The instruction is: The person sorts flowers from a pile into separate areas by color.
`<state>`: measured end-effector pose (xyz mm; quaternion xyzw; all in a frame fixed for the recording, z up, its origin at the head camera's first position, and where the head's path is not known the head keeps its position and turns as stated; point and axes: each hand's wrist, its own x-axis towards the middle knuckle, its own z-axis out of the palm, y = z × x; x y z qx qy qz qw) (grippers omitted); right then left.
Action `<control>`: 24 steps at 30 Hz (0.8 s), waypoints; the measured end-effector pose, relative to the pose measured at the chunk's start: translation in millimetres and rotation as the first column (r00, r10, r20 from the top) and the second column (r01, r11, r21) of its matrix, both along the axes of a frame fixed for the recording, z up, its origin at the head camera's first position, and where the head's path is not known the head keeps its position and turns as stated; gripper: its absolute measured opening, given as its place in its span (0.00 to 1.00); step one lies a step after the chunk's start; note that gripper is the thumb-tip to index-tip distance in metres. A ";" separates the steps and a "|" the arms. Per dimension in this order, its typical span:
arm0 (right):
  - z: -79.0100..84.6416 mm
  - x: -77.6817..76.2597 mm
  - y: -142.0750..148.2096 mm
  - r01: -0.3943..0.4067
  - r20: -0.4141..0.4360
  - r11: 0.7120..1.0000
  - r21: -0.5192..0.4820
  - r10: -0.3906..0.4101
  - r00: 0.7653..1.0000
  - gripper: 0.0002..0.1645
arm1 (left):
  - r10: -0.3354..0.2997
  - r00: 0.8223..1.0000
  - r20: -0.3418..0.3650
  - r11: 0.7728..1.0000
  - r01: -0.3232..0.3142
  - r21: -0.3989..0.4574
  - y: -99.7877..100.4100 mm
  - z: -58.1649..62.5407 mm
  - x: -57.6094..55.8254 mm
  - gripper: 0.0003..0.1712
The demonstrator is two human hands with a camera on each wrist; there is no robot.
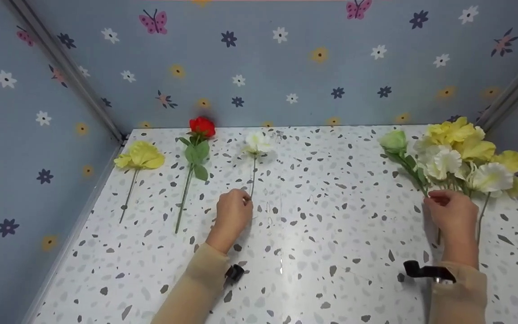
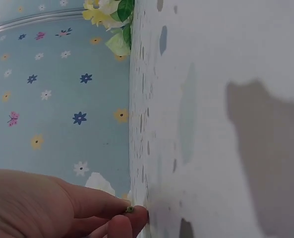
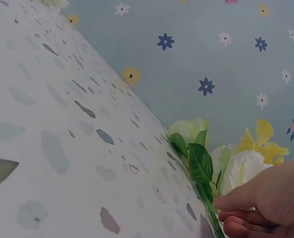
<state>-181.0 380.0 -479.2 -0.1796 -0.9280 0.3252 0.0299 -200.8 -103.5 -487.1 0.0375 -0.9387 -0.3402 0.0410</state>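
My left hand point(image 1: 233, 211) pinches the thin stem of a white flower point(image 1: 258, 143) low over the speckled table. In the left wrist view, the cut green stem end point(image 2: 130, 209) pokes out between thumb and fingers. To the right, my right hand point(image 1: 454, 213) has its fingertips at the stem of a pale green flower point(image 1: 394, 142), pinching it just below the leaves point(image 3: 200, 166). That flower lies at the left edge of a bunch of white flowers point(image 1: 443, 163) and yellow flowers point(image 1: 454, 132), whose lower stems the hand partly hides.
Left of my left hand lie a red rose point(image 1: 202, 127) with green leaves and a yellow flower point(image 1: 144, 155). Patterned blue panels point(image 1: 281, 67) border the table point(image 1: 322, 252) at the back and sides. Dark camera mounts point(image 1: 430, 271) sit on both wrists.
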 end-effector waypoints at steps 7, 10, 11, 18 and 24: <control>0.9 -3.1 -1.1 0.014 0.017 1.000 -0.004 -0.014 1.000 0.25 | -0.039 0.997 -0.072 0.999 0.037 -0.028 -6.5 -1.2 -4.4 0.10; 2.2 -3.3 -0.5 0.050 0.018 0.999 -0.009 -0.050 0.999 0.26 | -0.066 0.995 -0.076 0.997 0.064 -0.029 -8.9 -1.4 -6.5 0.14; 2.6 -3.5 -0.6 0.060 0.017 0.998 -0.007 -0.060 0.998 0.26 | -0.072 0.995 -0.069 0.997 0.070 -0.031 -9.2 -1.2 -7.0 0.14; 1.4 -1.8 -0.4 0.061 0.041 0.998 0.018 -0.062 0.997 0.25 | -0.079 0.997 0.002 0.995 0.079 -0.063 -9.2 -0.7 -6.3 0.11; -1.2 -1.0 -1.8 0.055 0.047 0.998 0.030 -0.057 0.997 0.21 | -0.096 0.994 0.044 0.993 0.099 -0.067 -13.2 0.8 -6.3 0.06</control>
